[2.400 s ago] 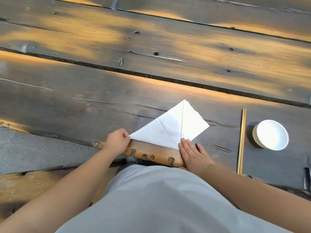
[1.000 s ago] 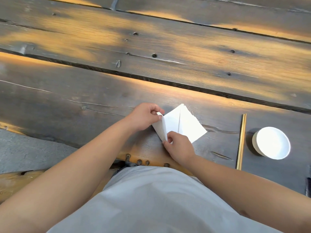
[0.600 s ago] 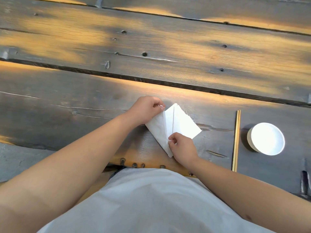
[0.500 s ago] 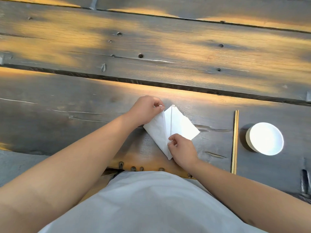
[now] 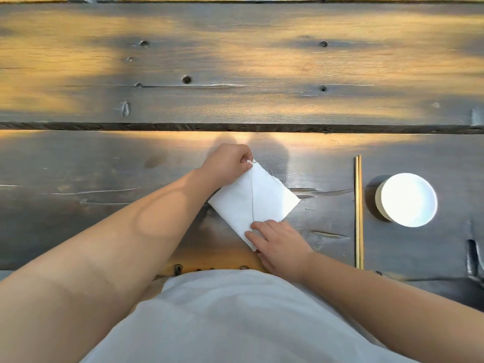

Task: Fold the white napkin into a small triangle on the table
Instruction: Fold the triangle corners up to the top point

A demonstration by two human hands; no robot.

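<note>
The white napkin [image 5: 258, 199] lies folded on the dark wooden table [image 5: 104, 179] near its front edge, showing a diamond-like outline with a straight crease down its middle. My left hand [image 5: 227, 165] pinches the napkin's far tip between thumb and fingers. My right hand [image 5: 279, 243] rests on the near corner, fingers spread and pressing the cloth flat against the wood. The near tip is partly hidden under those fingers.
A pair of wooden chopsticks [image 5: 358, 210] lies straight to the right of the napkin. Beyond them stands a small white bowl [image 5: 407, 199]. A dark gap between planks [image 5: 183, 126] runs across the table behind the hands.
My left hand has carried the napkin's left corner over to the far tip, folding the wide triangle into a smaller shape. My right hand moved onto the near corner.
</note>
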